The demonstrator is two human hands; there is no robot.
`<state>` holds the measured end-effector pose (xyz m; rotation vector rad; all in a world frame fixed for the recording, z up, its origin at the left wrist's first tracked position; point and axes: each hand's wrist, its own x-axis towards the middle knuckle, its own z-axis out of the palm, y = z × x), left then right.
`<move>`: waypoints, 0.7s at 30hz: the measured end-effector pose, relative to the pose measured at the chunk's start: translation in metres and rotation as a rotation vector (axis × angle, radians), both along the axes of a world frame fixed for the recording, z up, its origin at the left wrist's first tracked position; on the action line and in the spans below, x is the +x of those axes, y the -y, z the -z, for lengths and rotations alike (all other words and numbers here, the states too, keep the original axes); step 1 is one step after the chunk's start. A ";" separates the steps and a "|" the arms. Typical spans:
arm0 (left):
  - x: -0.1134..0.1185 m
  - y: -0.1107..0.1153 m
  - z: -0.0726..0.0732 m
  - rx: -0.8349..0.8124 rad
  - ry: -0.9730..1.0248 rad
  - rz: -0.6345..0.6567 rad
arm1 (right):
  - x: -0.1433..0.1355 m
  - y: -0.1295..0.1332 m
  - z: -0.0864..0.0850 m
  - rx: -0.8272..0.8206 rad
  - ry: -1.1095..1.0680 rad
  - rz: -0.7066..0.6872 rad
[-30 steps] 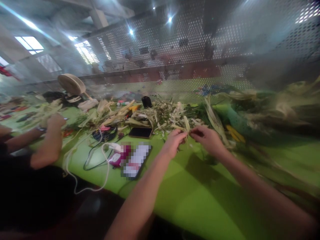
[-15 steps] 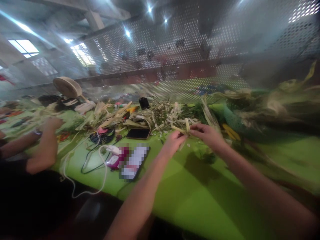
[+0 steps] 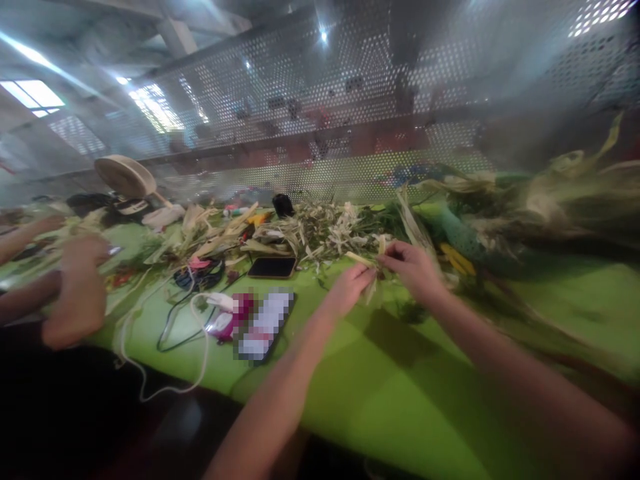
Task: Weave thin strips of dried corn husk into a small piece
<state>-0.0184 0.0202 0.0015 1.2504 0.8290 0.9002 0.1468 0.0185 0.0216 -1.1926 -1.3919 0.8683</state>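
I see the left hand (image 3: 350,288) and right hand (image 3: 411,265) close together over the green counter (image 3: 400,400), both pinched on one pale leaf strip (image 3: 367,261) held between them; left fingers closed on its near end, right fingers closed on the far end. The strip sits just above the counter at the front edge of the leaf pile (image 3: 325,233). Image blurry, can't tell if the strip is folded or knotted. Left of the hands: dark phone (image 3: 271,267) lying flat, a blurred-out flat item (image 3: 264,327) nearer me, a pink gadget (image 3: 231,319) touching it, white cable (image 3: 165,347) and black cable (image 3: 173,333) trailing off the edge. Far left, another person's hand (image 3: 80,267) at work on leaves. Beige fan (image 3: 123,177) behind, perforated metal screen (image 3: 325,100) at the back
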 end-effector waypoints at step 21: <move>0.001 -0.006 0.003 -0.067 0.161 -0.261 | 0.000 -0.008 0.011 -0.183 -0.060 -0.203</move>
